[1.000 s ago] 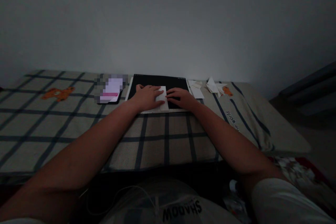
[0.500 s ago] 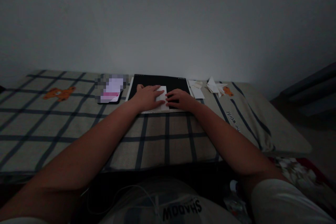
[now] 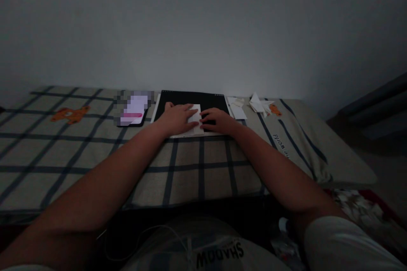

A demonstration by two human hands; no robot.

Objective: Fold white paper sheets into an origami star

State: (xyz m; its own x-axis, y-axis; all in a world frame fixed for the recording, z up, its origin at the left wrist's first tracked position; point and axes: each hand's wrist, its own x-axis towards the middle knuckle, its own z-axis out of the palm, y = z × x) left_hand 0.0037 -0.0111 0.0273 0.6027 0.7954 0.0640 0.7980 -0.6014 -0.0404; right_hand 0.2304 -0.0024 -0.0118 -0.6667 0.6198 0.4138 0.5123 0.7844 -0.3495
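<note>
A narrow piece of white paper (image 3: 196, 109) lies on a black pad (image 3: 190, 96) with punched holes along its far edge. My left hand (image 3: 177, 119) rests flat over the paper's left side, fingers spread, hiding much of it. From the other side, the fingertips of my right hand (image 3: 219, 120) reach the paper's right edge; its fingers are slightly curved and apart. A white sheet with small scraps (image 3: 239, 112) lies just beyond the pad's right edge. Farther right sits a folded white paper shape (image 3: 259, 103).
A phone (image 3: 133, 112) with a lit, partly blurred screen lies left of the pad. Everything sits on a checked cloth (image 3: 187, 165) against a grey wall (image 3: 203, 29). Below at the right are a plastic bottle (image 3: 284, 237) and a red container of crumpled paper (image 3: 359, 207).
My hands and the paper hold nearly the same pose. The whole view has shifted very slightly.
</note>
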